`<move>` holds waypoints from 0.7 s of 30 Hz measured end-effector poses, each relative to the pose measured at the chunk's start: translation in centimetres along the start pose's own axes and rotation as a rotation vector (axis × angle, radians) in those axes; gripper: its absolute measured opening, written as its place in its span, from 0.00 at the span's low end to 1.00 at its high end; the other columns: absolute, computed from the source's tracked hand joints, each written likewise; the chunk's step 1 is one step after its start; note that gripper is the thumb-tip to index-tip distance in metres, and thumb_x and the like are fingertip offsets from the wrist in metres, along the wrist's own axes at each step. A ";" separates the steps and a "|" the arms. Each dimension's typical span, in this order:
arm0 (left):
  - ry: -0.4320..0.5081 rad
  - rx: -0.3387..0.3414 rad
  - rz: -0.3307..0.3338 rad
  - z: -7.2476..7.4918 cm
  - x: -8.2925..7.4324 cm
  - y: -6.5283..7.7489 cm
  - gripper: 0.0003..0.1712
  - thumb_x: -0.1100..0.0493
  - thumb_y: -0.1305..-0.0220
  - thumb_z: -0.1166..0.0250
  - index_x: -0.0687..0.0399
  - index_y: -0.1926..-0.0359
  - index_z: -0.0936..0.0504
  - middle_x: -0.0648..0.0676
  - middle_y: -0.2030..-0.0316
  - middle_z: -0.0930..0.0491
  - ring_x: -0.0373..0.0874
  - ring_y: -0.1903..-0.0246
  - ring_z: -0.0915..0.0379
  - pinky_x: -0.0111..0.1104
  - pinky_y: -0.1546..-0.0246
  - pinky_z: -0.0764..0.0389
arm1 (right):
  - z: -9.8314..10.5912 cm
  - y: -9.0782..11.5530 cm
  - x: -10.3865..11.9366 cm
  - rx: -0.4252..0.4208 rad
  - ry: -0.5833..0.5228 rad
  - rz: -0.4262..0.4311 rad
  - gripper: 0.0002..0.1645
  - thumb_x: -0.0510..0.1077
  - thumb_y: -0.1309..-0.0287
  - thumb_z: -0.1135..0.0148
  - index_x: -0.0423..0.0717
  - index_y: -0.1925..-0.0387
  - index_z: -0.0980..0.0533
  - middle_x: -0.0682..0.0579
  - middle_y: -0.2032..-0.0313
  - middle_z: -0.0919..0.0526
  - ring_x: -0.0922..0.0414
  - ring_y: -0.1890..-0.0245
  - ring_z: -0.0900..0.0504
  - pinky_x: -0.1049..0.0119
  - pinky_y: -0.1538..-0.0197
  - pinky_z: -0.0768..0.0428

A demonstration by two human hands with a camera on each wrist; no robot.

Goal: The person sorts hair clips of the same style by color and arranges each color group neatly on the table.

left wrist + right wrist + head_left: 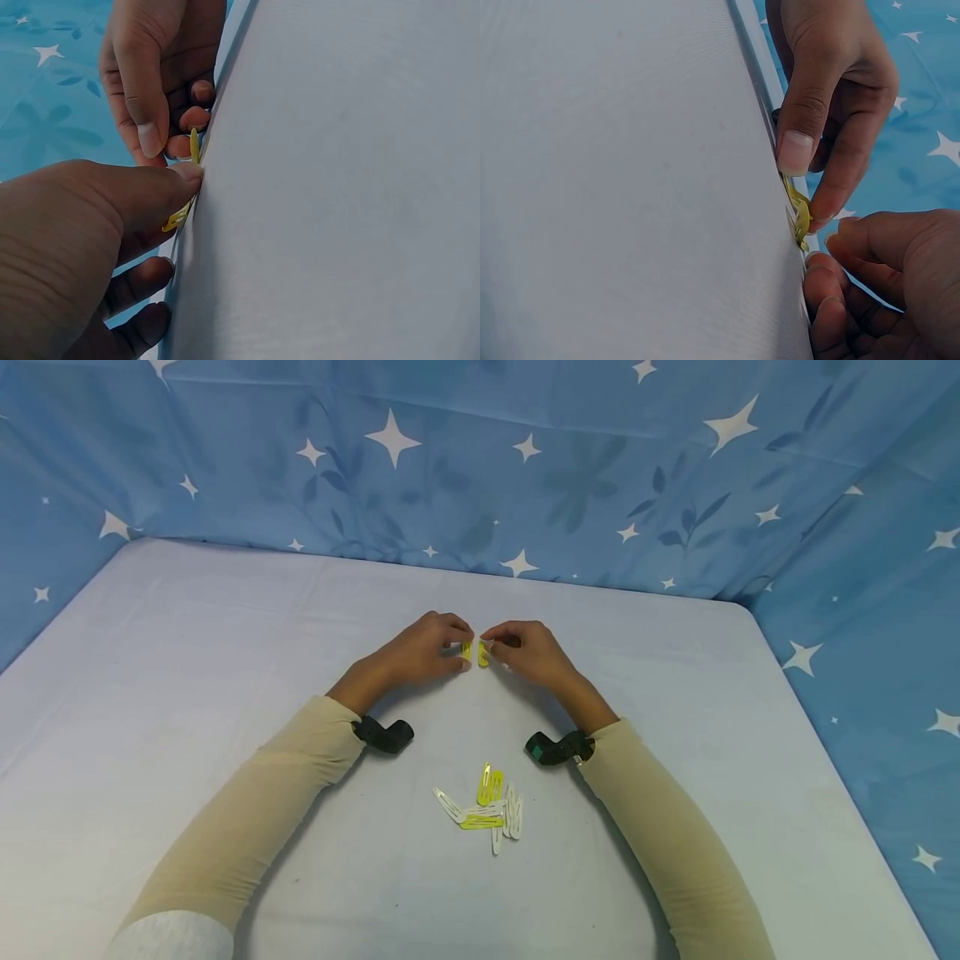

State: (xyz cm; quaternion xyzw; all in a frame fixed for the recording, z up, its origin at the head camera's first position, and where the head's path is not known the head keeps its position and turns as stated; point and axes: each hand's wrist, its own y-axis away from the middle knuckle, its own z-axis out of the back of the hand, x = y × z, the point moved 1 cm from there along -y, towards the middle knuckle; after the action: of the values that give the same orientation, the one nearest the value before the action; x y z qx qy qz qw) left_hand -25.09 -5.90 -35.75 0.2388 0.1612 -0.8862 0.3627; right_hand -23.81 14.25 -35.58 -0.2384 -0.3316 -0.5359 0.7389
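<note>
My left hand [423,650] holds yellow snap hair clips [467,650] between thumb and forefinger, low over the white table. Beside them, across a small gap, another yellow hair clip [483,653] lies by the fingertips of my right hand [531,653]. In the left wrist view, the left thumb [161,196] covers the middle of the yellow pieces, and one end [193,142] sticks up past it. Bent but apart from each other, the right thumb and fingers [855,244] show no clip between them in the right wrist view. How many clips the left hand covers is hidden.
Nearer the body, a loose pile of white snap hair clips [450,806] and yellow snap hair clips [482,822] lies on the white table [225,635]. A blue curtain [465,477] with white stars hangs along the back and sides. Black wrist cameras [386,735] sit on both wrists.
</note>
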 end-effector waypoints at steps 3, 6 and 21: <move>0.005 -0.003 0.005 -0.1 -0.1 0.0 0.25 0.60 0.38 0.33 0.68 0.42 0.22 0.63 0.43 0.26 0.55 0.47 0.32 0.42 0.48 0.31 | 0.1 0.1 -0.1 -0.003 -0.018 -0.003 0.15 0.40 0.34 0.43 0.41 0.50 0.19 0.47 0.56 0.17 0.54 0.62 0.22 0.62 0.61 0.26; 0.005 -0.009 0.024 -0.1 -0.2 0.0 0.26 0.59 0.37 0.33 0.67 0.41 0.23 0.62 0.43 0.27 0.55 0.47 0.33 0.42 0.47 0.32 | 0.1 0.1 -0.2 -0.002 -0.040 -0.003 0.14 0.40 0.34 0.43 0.41 0.50 0.18 0.48 0.58 0.17 0.54 0.64 0.23 0.63 0.63 0.26; 0.027 -0.019 0.128 -0.3 -0.5 0.2 0.26 0.55 0.37 0.33 0.62 0.41 0.21 0.62 0.45 0.31 0.56 0.44 0.40 0.44 0.44 0.35 | 0.0 0.2 -0.3 0.000 -0.031 -0.006 0.14 0.41 0.33 0.44 0.42 0.50 0.18 0.48 0.58 0.17 0.55 0.64 0.23 0.63 0.62 0.27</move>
State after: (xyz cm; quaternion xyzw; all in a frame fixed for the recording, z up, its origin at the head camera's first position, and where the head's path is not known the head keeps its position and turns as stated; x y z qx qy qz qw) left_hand -24.55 -5.61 -35.72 0.2569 0.1588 -0.8565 0.4186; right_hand -23.69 14.52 -35.75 -0.2456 -0.3437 -0.5345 0.7320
